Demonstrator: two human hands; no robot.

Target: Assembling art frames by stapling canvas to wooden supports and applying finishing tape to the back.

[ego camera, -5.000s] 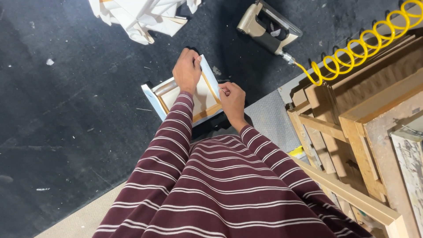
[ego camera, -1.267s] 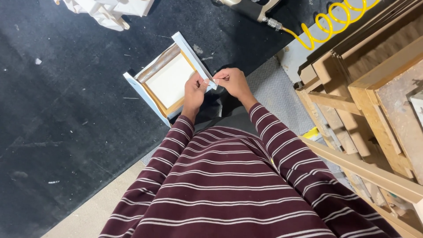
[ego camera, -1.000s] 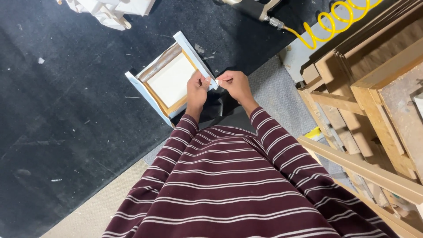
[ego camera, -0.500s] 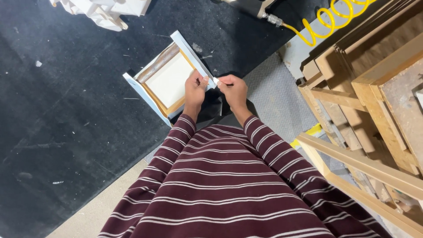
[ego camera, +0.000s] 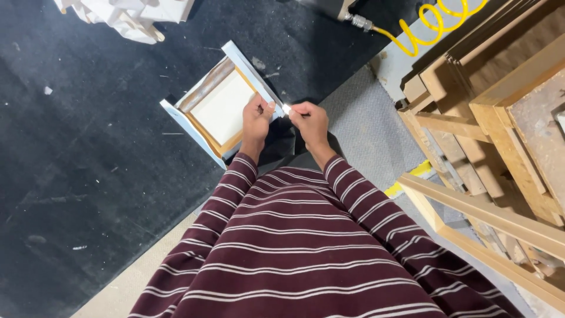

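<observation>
head view: one camera, worn on the head | faces steeply down over the striped sleeves (ego camera: 294, 235) | near: both hands at centre, at arm's length | far: black mat (ego camera: 88, 147) fills left and top | right: wooden frames (ego camera: 500, 118) close by | no second view, so no shared part

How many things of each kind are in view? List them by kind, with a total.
Hands: 2, left hand and right hand, both at one corner of the frame
Small canvas frame: 1
Yellow coiled hose: 1
White crumpled pile: 1
Stack of wooden frames: 1 (single frames too overlapped to count)
Total: 6
</observation>
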